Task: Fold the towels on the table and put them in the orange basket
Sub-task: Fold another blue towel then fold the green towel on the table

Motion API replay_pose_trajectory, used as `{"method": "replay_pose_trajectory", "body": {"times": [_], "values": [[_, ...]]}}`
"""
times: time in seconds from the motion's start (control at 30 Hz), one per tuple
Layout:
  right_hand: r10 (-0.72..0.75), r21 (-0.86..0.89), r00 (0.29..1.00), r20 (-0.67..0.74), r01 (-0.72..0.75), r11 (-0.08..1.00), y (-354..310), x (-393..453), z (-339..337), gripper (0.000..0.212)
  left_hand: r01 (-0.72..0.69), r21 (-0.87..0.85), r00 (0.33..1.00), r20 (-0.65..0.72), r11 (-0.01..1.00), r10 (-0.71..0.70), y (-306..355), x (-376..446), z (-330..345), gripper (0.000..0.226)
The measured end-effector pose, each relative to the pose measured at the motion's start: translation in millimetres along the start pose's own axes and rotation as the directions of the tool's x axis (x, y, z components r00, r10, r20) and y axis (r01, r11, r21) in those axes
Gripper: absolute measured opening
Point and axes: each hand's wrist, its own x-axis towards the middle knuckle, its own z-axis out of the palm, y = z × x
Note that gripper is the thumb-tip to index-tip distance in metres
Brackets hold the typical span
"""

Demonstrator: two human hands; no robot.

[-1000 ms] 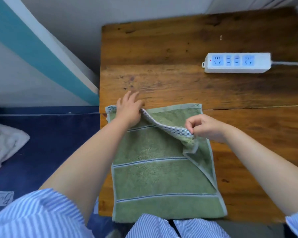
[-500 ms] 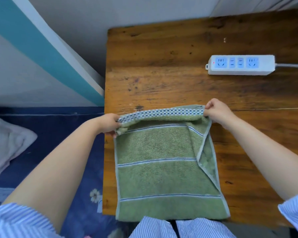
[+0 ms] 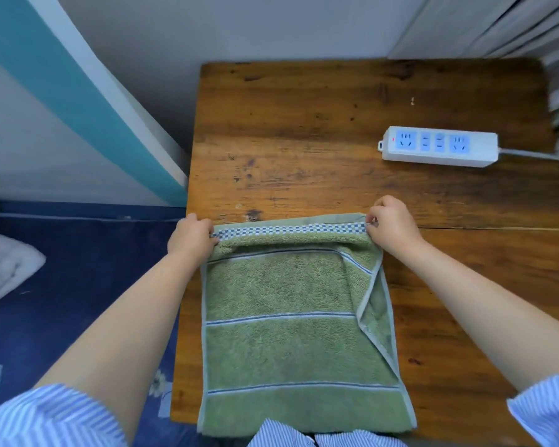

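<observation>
A green towel (image 3: 288,333) with thin blue stripes lies folded over on itself at the near left of the wooden table (image 3: 336,140), its near end hanging over the table's front edge. My left hand (image 3: 192,237) pinches the far left corner of the top layer. At the far right corner my right hand (image 3: 389,225) pinches the same checkered hem. That hem runs straight between both hands, just short of the lower layer's far edge. The top layer's right side is creased inward, showing the layer beneath. No orange basket is in view.
A white power strip (image 3: 439,146) with blue sockets lies at the table's far right, its cable running off to the right. Dark blue bedding (image 3: 78,285) with a white cloth (image 3: 4,269) lies left of the table. A wall stands behind.
Both hands carried the checkered hem away from me and spread it out. It went from slack and diagonal to straight, laid near the lower layer's far edge.
</observation>
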Motion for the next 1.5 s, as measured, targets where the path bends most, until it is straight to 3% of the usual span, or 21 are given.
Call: {"method": "replay_pose_trajectory", "body": {"times": [0.13,0.37,0.5,0.63,0.73,0.8,0.83,0.9,1.03,1.1,1.13,1.2,1.27,1.37,1.43,1.5], "values": [[-0.076,-0.032,0.997,0.008,0.076,0.997,-1.3,1.7,2.4,0.015,-0.047,0.026,0.998,0.043,0.999,0.045,-2.2,2.2,3.2,0.025],[-0.155,-0.081,0.968,0.196,0.174,0.981,-2.4,8.0,-9.7,0.009,-0.144,-0.05,0.987,0.071,0.988,0.147,-15.4,0.9,-7.4,0.019],[-0.112,0.083,0.974,0.195,0.097,0.992,1.8,2.1,-21.0,0.007,-0.12,-0.263,0.984,0.099,0.957,0.15,-28.4,-5.7,-21.0,0.016],[-0.104,0.152,0.978,0.181,0.077,0.985,2.1,-14.6,-30.8,0.009,-0.17,-0.293,0.981,0.041,0.941,0.19,-34.9,-20.6,-31.2,0.015],[-0.141,0.148,0.987,0.072,0.129,0.981,-4.5,-30.6,-41.1,0.01,-0.216,-0.211,0.976,-0.009,0.953,0.219,-33.5,-35.6,-37.3,0.017],[-0.167,0.092,0.986,0.01,0.165,0.982,-12.5,-40.9,-48.5,0.005,-0.264,-0.052,0.964,-0.019,0.963,0.264,-30.8,-44.3,-42.6,0.03],[-0.184,0.048,0.983,-0.005,0.184,0.982,-17.2,-47.3,-51.4,0.014,-0.298,0.041,0.954,-0.022,0.954,0.299,-29.5,-48.5,-44.8,0.027],[-0.233,-0.057,0.972,0.028,0.234,0.97,-25.8,-63.0,-58.1,0.027,-0.319,0.169,0.943,-0.036,0.933,0.329,-26.9,-62.2,-52.1,0.017],[-0.276,-0.252,0.952,0.135,0.302,0.919,-35.3,-95.5,-82.7,0.026,-0.291,0.219,0.935,-0.14,0.931,0.325,-17.1,-87.5,-76.4,0.017],[-0.333,-0.293,0.943,-0.012,0.315,0.903,-41.9,-115.5,-104.1,0.022,-0.298,0.194,0.92,-0.203,0.935,0.336,-11.1,-105.7,-95.5,0.023],[-0.383,-0.291,0.911,-0.153,0.328,0.898,-45.5,-122.6,-114.2,0.02,-0.307,0.159,0.907,-0.249,0.939,0.339,-7.6,-113.3,-105.4,0.025],[-0.442,-0.247,0.761,-0.475,0.367,0.897,-55.0,-142.9,-134.0,0.015,-0.37,0.018,0.841,-0.417,0.929,0.343,-0.8,-133.0,-128.1,0.024],[-0.351,-0.151,0.568,-0.744,0.369,0.917,-62.9,-165.5,-152.1,0.018,-0.476,-0.155,0.72,-0.634,0.866,0.282,3.7,-158.3,-152.2,0.021],[-0.018,0.124,0.365,-0.931,0.362,0.924,-72.5,-189.1,-169.3,0.026,-0.63,-0.31,0.543,-0.831,0.712,0.119,4.7,-191.3,-176.5,0.018],[0.063,0.185,0.369,-0.927,0.306,0.934,-75.9,-200.6,-172.8,0.029,-0.62,-0.193,0.506,-0.839,0.76,0.2,2.3,-204.9,-180.0,0.018],[-0.057,0.034,0.486,-0.872,0.177,0.984,-71.9,-205.4,-174.5,0.029,-0.466,0.059,0.63,-0.678,0.883,0.378,-0.4,-211.2,-177.9,0.021]]}}
